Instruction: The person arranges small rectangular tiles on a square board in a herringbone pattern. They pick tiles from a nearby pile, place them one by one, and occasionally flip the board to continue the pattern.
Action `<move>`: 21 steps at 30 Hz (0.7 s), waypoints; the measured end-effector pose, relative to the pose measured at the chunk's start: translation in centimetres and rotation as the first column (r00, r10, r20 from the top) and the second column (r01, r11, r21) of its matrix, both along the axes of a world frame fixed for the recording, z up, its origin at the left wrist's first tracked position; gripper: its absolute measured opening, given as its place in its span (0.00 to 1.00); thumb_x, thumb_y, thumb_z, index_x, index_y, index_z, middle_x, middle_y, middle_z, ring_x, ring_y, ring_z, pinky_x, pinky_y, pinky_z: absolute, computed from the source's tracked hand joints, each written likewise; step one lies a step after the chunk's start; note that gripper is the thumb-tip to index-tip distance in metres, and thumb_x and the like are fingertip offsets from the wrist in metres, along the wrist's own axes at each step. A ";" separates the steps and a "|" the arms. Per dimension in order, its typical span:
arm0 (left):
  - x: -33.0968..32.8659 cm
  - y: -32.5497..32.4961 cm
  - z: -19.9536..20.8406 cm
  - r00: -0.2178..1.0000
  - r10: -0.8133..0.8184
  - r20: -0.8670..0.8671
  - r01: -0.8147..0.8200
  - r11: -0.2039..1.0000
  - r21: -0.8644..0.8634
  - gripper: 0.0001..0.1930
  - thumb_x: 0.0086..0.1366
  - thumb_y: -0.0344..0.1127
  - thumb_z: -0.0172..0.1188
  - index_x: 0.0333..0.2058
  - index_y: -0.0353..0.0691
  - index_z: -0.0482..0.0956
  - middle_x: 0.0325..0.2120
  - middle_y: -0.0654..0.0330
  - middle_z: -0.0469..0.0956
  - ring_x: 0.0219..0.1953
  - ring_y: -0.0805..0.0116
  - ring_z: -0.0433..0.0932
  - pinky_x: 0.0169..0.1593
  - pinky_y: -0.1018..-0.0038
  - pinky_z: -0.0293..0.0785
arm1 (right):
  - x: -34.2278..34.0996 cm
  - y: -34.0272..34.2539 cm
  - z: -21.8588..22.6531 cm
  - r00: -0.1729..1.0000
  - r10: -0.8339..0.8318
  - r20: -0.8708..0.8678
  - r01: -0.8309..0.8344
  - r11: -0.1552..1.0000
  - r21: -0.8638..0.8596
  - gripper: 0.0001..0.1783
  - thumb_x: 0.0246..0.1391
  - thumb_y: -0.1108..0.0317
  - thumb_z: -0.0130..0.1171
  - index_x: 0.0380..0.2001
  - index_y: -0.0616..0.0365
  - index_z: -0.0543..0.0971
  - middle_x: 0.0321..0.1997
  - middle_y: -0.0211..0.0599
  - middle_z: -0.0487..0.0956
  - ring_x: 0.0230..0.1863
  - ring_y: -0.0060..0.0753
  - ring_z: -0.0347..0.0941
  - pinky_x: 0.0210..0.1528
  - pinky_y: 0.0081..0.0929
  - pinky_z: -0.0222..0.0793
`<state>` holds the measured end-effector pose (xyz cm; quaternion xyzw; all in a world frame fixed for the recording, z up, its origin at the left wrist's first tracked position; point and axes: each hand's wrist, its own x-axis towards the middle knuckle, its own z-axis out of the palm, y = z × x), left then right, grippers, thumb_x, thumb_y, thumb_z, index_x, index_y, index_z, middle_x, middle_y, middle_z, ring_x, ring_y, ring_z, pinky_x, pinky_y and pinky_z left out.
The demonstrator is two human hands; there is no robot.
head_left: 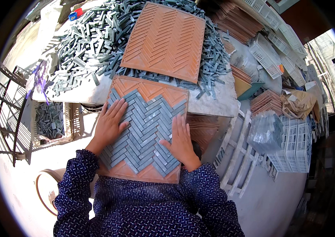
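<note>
Pale grey floor [268, 201], brightly sunlit at left, shaded at right. Whitish-topped desk [215, 106] ahead. Right: whitish slatted pallet [250, 173] and stacked white perforated plastic crates [297, 148]. Left: dark barred metal rack [16, 134]. Far right: sunlit pale wall [333, 59].

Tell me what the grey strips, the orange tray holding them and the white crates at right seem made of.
Grey strips: probably stone or ceramic; mostly matt, with uneven grey-green shading and crisp edges.
Orange tray: likely moulded plastic or rubber; slight sheen, thin rim, ridged pattern.
White crates: most likely rigid plastic; smooth-looking, regular openings.
</note>
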<state>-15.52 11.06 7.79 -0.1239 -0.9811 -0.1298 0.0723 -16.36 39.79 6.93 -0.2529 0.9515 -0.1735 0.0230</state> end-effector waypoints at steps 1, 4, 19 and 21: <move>-0.2 0.0 0.2 1.000 -0.002 -0.013 0.002 1.000 -0.012 0.32 0.61 0.49 0.51 0.61 0.40 0.59 0.63 0.58 0.57 0.66 0.64 0.52 0.68 0.61 0.39 | 0.1 -0.1 0.4 1.000 -0.003 -0.012 0.003 1.000 -0.013 0.53 0.50 0.38 0.51 0.63 0.72 0.49 0.69 0.62 0.45 0.70 0.56 0.38 0.68 0.51 0.33; 0.2 -0.4 -0.4 1.000 0.005 0.004 -0.005 1.000 -0.029 0.32 0.62 0.49 0.51 0.61 0.41 0.58 0.63 0.58 0.57 0.66 0.64 0.52 0.68 0.60 0.38 | 0.1 0.1 1.5 0.999 0.049 0.021 -0.052 0.992 0.117 0.52 0.49 0.37 0.51 0.63 0.69 0.50 0.69 0.58 0.47 0.71 0.52 0.40 0.68 0.51 0.33; 0.1 -0.3 -0.3 1.000 -0.009 0.013 0.009 1.000 -0.001 0.32 0.64 0.51 0.48 0.62 0.42 0.56 0.64 0.58 0.55 0.67 0.64 0.50 0.68 0.61 0.38 | 3.0 -0.5 1.7 0.997 0.069 -0.045 -0.067 0.997 0.047 0.51 0.49 0.36 0.50 0.63 0.67 0.53 0.68 0.56 0.50 0.70 0.52 0.43 0.67 0.53 0.35; 0.1 -0.3 -0.7 1.000 -0.009 0.002 0.009 1.000 -0.005 0.32 0.64 0.51 0.47 0.62 0.42 0.56 0.64 0.58 0.55 0.67 0.64 0.50 0.68 0.60 0.38 | 4.6 -1.0 1.3 0.992 0.123 -0.029 -0.121 0.991 0.058 0.51 0.49 0.36 0.50 0.63 0.68 0.53 0.68 0.56 0.50 0.70 0.53 0.42 0.67 0.54 0.34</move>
